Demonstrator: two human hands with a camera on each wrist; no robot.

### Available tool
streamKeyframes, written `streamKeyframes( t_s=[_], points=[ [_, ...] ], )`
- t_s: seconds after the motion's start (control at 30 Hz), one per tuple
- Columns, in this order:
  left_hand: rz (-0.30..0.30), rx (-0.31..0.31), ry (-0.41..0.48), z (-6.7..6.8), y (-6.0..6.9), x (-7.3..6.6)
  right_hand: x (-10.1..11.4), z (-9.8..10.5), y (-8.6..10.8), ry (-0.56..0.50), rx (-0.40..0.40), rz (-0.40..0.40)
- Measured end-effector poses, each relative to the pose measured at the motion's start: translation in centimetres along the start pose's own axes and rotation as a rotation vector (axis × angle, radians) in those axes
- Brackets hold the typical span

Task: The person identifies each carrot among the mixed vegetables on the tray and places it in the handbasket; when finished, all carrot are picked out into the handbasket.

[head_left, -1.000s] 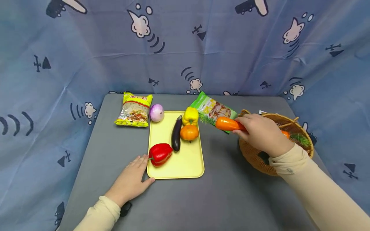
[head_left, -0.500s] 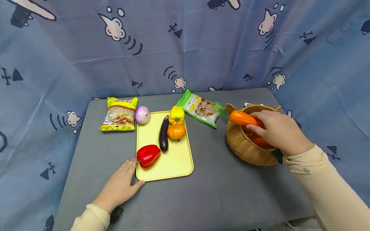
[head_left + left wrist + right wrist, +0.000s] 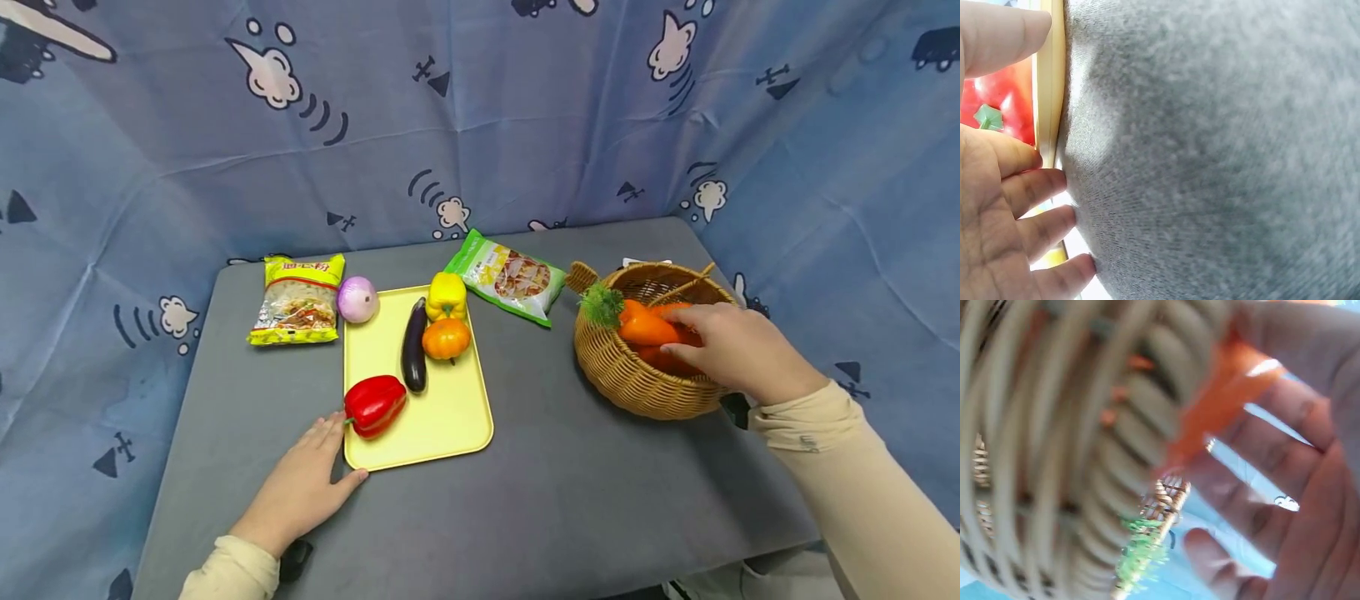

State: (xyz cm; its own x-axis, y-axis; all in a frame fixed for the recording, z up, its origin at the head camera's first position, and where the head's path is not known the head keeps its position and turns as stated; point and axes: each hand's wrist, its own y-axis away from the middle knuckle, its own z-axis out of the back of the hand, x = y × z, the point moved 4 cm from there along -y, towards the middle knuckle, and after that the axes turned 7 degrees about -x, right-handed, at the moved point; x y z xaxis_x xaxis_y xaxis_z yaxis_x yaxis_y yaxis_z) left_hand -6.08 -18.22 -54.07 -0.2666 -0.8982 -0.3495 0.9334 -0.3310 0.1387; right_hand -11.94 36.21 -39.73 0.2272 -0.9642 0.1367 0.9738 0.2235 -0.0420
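Note:
My right hand (image 3: 750,350) pinches an orange carrot (image 3: 643,325) with a green leafy top, low in the mouth of a wicker basket (image 3: 630,385). In the right wrist view, the thumb and fingers lie on either side of the carrot (image 3: 1213,403), partly hidden by the basket weave (image 3: 1054,456). Another orange vegetable shows beneath it. My left hand (image 3: 296,487) rests flat by the near-left corner of a yellow tray (image 3: 442,429), fingers extended against its rim. A red bell pepper (image 3: 375,406) lies beside those fingertips inside the tray.
An eggplant (image 3: 414,346), a small orange pumpkin (image 3: 447,338) and a yellow bell pepper (image 3: 447,296) sit on the tray. A purple onion (image 3: 357,300) is at its far-left corner. Two food packets, one yellow (image 3: 298,300) and one green (image 3: 507,277), lie farther back.
My right hand has carried the carrot rightward from over the green packet and lowered it into the basket. The left hand stays at the tray; the head view has shifted.

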Motion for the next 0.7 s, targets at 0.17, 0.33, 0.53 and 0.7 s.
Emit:
streamKeyframes(
  t_s=[0.17,0.33,0.53,0.7],
  points=[
    [0.0,-0.004,0.0,0.2,0.1,0.1,-0.3,-1.1,0.1,0.011,0.052,0.015],
    [0.005,-0.003,0.031,0.5,0.4,0.3,0.1,-1.7,0.0,0.019,0.07,0.018],
    [0.056,0.036,0.082,0.5,1.0,0.3,1.2,-0.7,-0.2,0.046,0.041,0.011],
    [0.103,0.036,0.07,1.3,1.8,-0.5,3.6,1.3,0.9,0.038,-0.167,-0.034]
  ],
)
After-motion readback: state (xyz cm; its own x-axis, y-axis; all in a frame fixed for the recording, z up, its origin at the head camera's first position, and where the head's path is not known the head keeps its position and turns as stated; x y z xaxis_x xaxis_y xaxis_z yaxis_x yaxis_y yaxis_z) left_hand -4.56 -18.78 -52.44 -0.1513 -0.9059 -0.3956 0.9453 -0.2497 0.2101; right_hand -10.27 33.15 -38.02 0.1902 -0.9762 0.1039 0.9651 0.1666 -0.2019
